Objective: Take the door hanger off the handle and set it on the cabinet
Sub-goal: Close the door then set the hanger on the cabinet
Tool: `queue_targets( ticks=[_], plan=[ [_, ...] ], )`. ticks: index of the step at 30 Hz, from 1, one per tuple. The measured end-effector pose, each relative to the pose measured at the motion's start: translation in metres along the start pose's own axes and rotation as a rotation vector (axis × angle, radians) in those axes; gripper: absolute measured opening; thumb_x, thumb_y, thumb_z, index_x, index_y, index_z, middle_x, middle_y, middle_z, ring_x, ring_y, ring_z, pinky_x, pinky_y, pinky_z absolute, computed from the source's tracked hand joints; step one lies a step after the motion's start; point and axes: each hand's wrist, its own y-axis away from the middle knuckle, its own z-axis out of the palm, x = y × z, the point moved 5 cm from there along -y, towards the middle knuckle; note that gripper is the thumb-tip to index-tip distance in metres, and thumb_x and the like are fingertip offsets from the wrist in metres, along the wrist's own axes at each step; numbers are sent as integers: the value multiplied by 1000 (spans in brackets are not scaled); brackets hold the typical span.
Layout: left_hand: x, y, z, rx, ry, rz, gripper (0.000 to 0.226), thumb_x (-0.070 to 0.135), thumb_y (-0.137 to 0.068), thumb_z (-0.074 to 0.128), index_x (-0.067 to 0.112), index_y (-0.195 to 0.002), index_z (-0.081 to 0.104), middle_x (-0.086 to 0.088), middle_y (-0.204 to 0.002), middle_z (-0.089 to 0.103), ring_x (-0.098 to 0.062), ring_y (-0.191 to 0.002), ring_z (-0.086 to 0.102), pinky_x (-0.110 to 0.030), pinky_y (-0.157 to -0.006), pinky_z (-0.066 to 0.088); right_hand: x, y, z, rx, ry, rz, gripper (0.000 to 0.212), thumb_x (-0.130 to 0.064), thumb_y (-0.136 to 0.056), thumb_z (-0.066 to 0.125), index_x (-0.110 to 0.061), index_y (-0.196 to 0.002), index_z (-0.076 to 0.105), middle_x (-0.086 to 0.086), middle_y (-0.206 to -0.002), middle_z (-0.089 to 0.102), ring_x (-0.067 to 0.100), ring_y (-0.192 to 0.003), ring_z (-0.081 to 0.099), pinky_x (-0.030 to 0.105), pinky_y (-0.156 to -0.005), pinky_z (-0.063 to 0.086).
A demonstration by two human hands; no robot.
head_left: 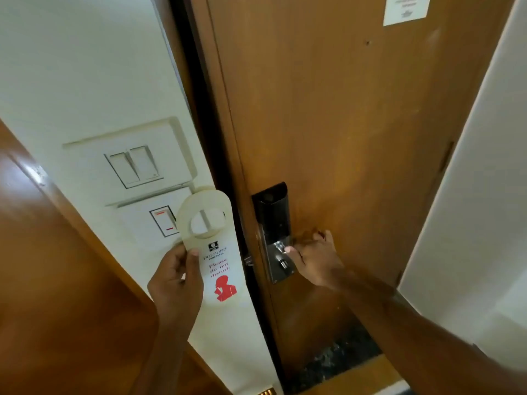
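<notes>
Both hands are busy, each for its own reason. Beyond the right hand (pixel 312 259) stands the wooden door (pixel 342 138), the biggest thing in view; that hand is curled around the door handle, fingers wrapped past the dark lock plate (pixel 275 232), so the lever itself is mostly hidden. It looks to be gripping the handle to steady or work the door rather than carrying anything. To the left of the door, behind the left hand (pixel 174 283), a white wall carries a switch panel (pixel 134 163). The left hand pinches the "Please do not disturb" door hanger (pixel 214 249) by its left edge, thumb in front, holding it upright and clear of the handle. So the hanger is already off; the cabinet placement remains, and I cannot tell whether the brown surface at far left is that cabinet.
</notes>
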Motion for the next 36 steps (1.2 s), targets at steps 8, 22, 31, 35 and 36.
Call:
queue_targets(
  ticks=[8, 22, 31, 35, 36],
  plan=[
    [4, 3, 2, 70, 54, -30, 30, 51, -84, 52, 37, -107, 65, 34, -102, 63, 13, -92, 63, 2, -63, 46, -2, -84, 24, -19, -98, -66, 66, -78, -92, 26, -27, -65, 58, -9, -77, 61, 17, -97, 58, 53, -107, 26],
    [3, -2, 2, 80, 117, -59, 16, 34, -84, 58, 38, -97, 67, 28, -99, 73, 2, -103, 66, -18, -78, 57, -15, -139, 45, -51, -70, -37, 58, -68, -99, 24, -26, -73, 54, -2, -73, 59, 20, -86, 57, 57, -109, 27],
    [4, -1, 3, 72, 118, -49, 15, 36, -84, 58, 37, -97, 67, 29, -97, 73, 6, -100, 66, -9, -71, 55, -40, -134, 26, -199, 290, -7, 38, -43, -104, 45, -21, -77, 61, 8, -94, 63, 34, -119, 50, 71, -114, 16],
    [-1, 1, 6, 64, 153, -109, 15, 23, -92, 62, 36, -98, 67, 24, -95, 73, 11, -95, 64, -4, -62, 50, -50, -99, 28, -90, 439, -12, 64, -41, -99, 55, -9, -150, 34, 25, -157, 34, 51, -146, 21, 73, -119, 7],
    [-4, 1, 6, 80, 164, -139, 17, 21, -94, 61, 36, -99, 67, 29, -94, 72, 15, -93, 63, -2, -58, 48, -51, -79, 33, -31, 345, -34, 77, -50, -100, 51, -6, -155, 19, 27, -163, 19, 52, -149, 12, 71, -120, 7]
  ],
)
